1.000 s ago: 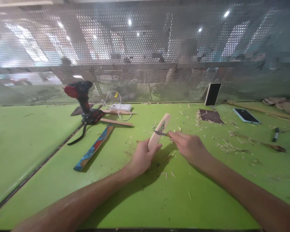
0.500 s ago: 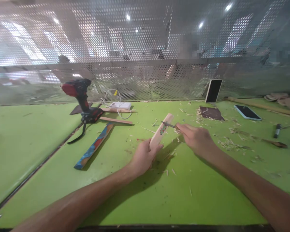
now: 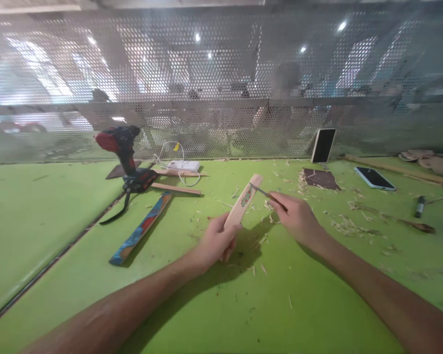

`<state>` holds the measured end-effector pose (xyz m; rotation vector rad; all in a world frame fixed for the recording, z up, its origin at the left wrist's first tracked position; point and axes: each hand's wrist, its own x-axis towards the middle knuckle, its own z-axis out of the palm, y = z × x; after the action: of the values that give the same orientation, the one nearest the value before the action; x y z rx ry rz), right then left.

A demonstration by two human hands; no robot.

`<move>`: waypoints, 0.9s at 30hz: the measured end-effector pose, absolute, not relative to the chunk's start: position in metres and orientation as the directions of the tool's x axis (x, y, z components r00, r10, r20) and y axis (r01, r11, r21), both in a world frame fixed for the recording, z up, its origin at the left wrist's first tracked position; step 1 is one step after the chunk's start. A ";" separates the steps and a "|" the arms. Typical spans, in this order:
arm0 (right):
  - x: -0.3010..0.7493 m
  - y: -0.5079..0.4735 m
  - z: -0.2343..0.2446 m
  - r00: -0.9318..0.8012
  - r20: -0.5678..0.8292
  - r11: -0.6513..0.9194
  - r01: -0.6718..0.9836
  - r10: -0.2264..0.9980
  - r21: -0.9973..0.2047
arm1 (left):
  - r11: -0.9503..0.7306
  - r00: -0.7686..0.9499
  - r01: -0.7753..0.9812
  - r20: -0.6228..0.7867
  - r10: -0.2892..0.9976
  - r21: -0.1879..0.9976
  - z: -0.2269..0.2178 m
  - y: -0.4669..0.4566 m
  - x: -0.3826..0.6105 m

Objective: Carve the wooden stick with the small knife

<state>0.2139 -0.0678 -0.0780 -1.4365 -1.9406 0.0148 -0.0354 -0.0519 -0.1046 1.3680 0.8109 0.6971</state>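
Observation:
My left hand [image 3: 217, 240] is closed round the lower end of a pale wooden strip [image 3: 238, 210], held tilted above the green table. A small green and red painted pattern marks the strip's upper face. In my right hand [image 3: 295, 216] is a thin knife [image 3: 263, 192], gripped by its handle. Its narrow blade lies across the strip near the top end, just above the pattern. Left of my hands, a wooden strip painted blue and red [image 3: 142, 228] rests on the table.
A cordless drill [image 3: 121, 157] stands at the left, near a white cabled device [image 3: 183, 166] and thin wood pieces [image 3: 177, 189]. Rightward are shavings [image 3: 349, 223], a brown sheet [image 3: 320, 178], an upright phone [image 3: 323, 146], a flat phone [image 3: 374, 178] and a marker [image 3: 420, 207]. Perforated metal [image 3: 221, 113] closes the back.
The camera view has shifted slightly, so the table sits a little lower. The blade tip has moved a little toward the strip's top end, and more of the painted pattern shows.

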 end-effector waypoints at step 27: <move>0.190 -0.082 -0.081 -0.201 0.178 0.246 0.394 0.963 -0.885 | -0.041 0.386 -0.140 0.093 0.918 0.989 -0.091 -0.052 -0.034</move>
<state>0.1900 -0.0815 -0.0814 -1.2579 -1.7392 0.9207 -0.0339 -0.0523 -0.0915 1.3274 0.7847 1.0138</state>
